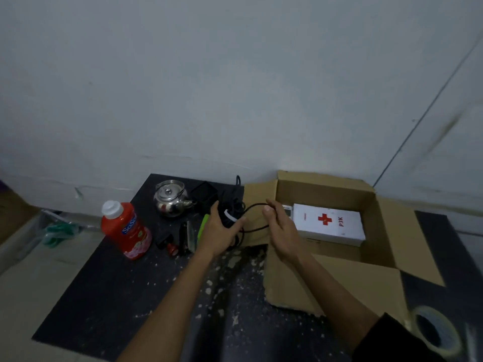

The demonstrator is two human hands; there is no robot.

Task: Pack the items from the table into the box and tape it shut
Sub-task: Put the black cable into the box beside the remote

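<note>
My left hand [220, 231] grips a bundle of black cable [231, 209] with a white tie, just left of the open cardboard box [386, 231]. My right hand [281, 226] pinches a loose loop of that cable over the box's left flap. Inside the box lies a white first-aid case [329, 223] with a red cross, and a small white device [287, 210] beside it. On the black table [104, 288] stand a red bottle [125, 229] and a shiny kettle [171, 198]. A roll of tape [436, 333] sits at the bottom right.
A black cube-shaped item [203, 194] stands behind the cable. A green-handled tool [202, 226], a dark stapler-like item [184, 237] and a small black-and-red part [168, 246] lie left of my left hand. Clear plastic [56, 231] lies off the table's left edge. A wall rises close behind.
</note>
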